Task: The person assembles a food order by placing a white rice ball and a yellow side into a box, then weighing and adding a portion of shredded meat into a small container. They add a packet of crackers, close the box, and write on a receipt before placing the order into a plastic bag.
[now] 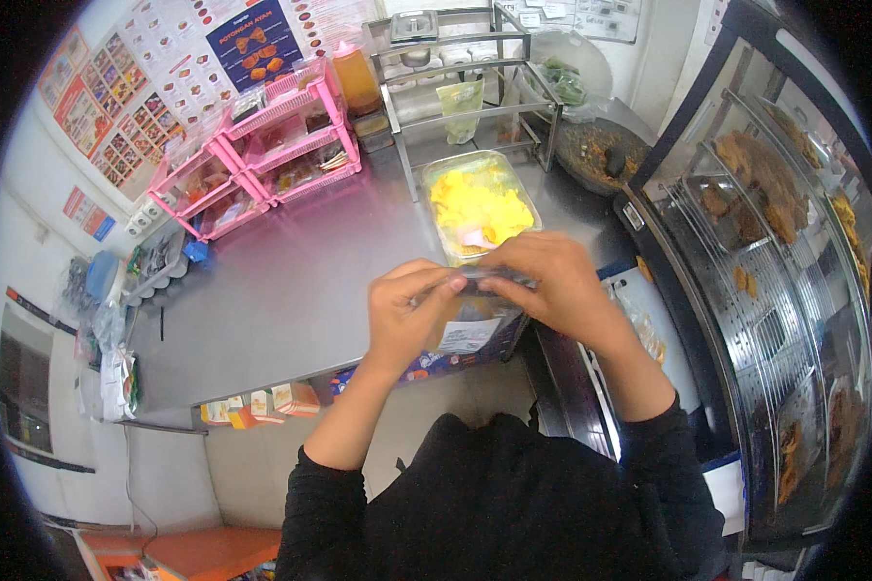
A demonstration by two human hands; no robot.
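Observation:
My left hand (402, 308) and my right hand (557, 283) meet at the front edge of the steel counter. Fingers of both pinch the top edge of what looks like a clear plastic bag (472, 312), which hangs below them. A white label or paper shows at or behind it; I cannot tell which. Just beyond my fingers lies a clear rectangular tub (537, 221) of bright yellow food (475, 194). A pale pink scoop or spoon (472, 237) rests in the food at the near end.
Pink stacked baskets (262, 145) with packets stand at the back left, beside a bottle of orange-yellow sauce (357, 79). A metal rack (465, 68) rises behind the tub. A stone mortar (601, 155) sits back right. A glass display case (765, 261) with fried food fills the right.

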